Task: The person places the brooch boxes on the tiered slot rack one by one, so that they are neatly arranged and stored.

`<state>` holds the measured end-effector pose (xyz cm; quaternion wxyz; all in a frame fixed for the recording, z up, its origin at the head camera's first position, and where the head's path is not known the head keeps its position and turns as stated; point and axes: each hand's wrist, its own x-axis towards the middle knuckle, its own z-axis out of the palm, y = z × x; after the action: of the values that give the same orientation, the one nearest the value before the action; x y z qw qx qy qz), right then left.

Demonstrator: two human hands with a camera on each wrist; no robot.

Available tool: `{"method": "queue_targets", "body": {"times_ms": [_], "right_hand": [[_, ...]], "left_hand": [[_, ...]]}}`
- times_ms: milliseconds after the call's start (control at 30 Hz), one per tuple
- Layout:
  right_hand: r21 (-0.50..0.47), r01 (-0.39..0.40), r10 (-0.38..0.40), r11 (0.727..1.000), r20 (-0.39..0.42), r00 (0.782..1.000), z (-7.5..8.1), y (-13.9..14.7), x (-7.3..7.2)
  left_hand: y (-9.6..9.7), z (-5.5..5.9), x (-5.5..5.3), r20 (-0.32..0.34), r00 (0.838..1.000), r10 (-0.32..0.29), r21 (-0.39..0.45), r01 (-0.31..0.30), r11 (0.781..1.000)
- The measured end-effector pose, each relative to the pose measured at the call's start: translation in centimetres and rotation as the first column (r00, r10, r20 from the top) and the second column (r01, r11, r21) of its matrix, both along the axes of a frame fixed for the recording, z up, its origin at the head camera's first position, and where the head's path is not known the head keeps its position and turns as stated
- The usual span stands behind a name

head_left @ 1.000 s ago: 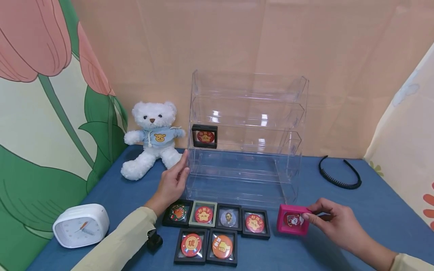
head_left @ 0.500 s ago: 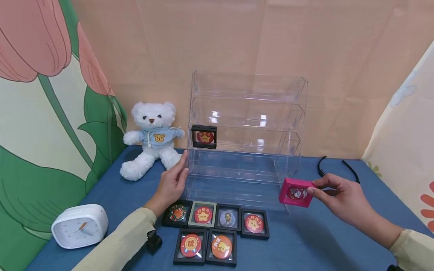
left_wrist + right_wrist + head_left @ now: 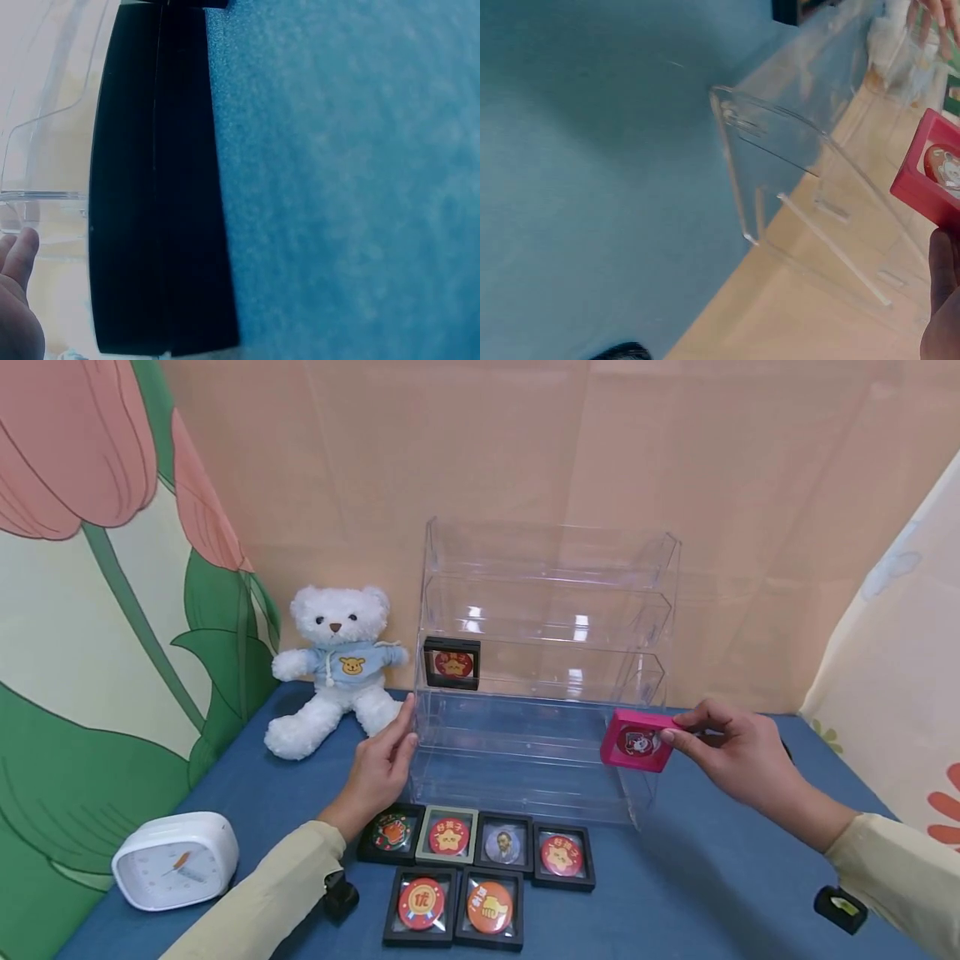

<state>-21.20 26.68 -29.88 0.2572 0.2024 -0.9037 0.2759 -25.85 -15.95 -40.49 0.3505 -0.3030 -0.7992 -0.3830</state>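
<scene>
My right hand point(image 3: 738, 756) pinches the right edge of a pink square display frame point(image 3: 636, 741) with a round badge inside. The frame hovers before the lower right part of a clear tiered rack point(image 3: 517, 697); whether they touch, I cannot tell. My left hand point(image 3: 380, 772), fingers extended, rests against the rack's left side. One black framed badge point(image 3: 452, 663) stands at the left end of a middle tier. In the right wrist view, the pink frame point(image 3: 915, 176) shows beside the rack's side panel point(image 3: 772, 105).
Several framed badges point(image 3: 491, 907) lie in two rows before the rack, one frame being pale green point(image 3: 448, 835). A white teddy bear point(image 3: 337, 652) sits left of the rack. A white alarm clock point(image 3: 176, 862) stands front left. The black headband is mostly hidden behind my right hand.
My right hand has raised the pink frame from near the table beside the badge rows, up and then slightly left toward the rack's lower right tiers. The left hand stays in place.
</scene>
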Motion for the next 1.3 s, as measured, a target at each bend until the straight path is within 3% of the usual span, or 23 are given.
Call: {"method": "queue_targets", "body": {"times_ms": [300,533,867,1300], "right_hand": [[0.004,-0.1,0.099,0.995,0.086,0.991,2.0,-2.7,-2.1],[0.035,-0.164,0.162,0.986,0.044,0.986,3.7,-4.5,-3.5],[-0.004,-0.17,0.17,0.985,0.031,0.985,5.1,-7.4,-5.5],[-0.016,-0.101,0.102,0.995,0.022,0.995,5.0,-10.2,-7.6]], "left_hand": [[-0.1,0.4,0.5,0.057,0.998,0.001,0.001,-0.001,1.0],[0.0,0.4,0.5,0.056,0.998,-0.002,0.007,0.002,1.0],[0.1,0.3,0.4,0.039,0.999,-0.008,0.003,0.008,1.0],[-0.1,0.4,0.5,0.053,0.999,0.006,-0.017,-0.005,1.0]]}}
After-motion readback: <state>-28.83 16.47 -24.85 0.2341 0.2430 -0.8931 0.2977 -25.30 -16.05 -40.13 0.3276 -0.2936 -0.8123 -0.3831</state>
